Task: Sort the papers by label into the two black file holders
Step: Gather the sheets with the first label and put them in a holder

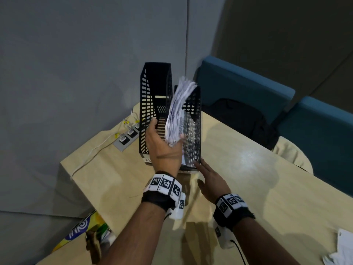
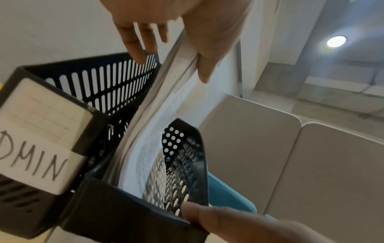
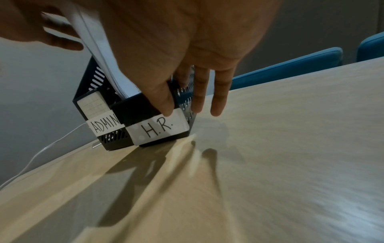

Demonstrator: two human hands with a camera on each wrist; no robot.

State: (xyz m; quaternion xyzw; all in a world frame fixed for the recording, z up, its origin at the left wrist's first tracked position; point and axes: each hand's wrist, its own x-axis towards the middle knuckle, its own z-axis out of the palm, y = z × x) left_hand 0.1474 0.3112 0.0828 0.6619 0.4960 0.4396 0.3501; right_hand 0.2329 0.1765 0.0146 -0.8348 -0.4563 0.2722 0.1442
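Note:
Two black mesh file holders stand side by side at the table's far corner. The left holder (image 1: 152,96) bears the label "ADMIN" (image 3: 105,125); the right holder (image 1: 193,131) bears "H.R." (image 3: 160,129). My left hand (image 1: 167,131) pinches a thick, bent stack of papers (image 1: 177,111) between thumb and fingers. The stack's lower end sits inside the H.R. holder (image 2: 187,156), leaning on its left wall. My right hand (image 1: 198,172) rests on that holder's near right corner, thumb on the front face and straight fingers (image 3: 199,98) along the side wall.
Left of the holders, a socket panel (image 1: 129,134) with plugs and a white cable is set in the wooden table (image 1: 248,188). Blue chairs (image 1: 244,88) and a black bag (image 1: 244,119) stand behind. Loose papers (image 1: 342,249) lie near the right edge. A colourful bag (image 1: 84,228) sits on the floor.

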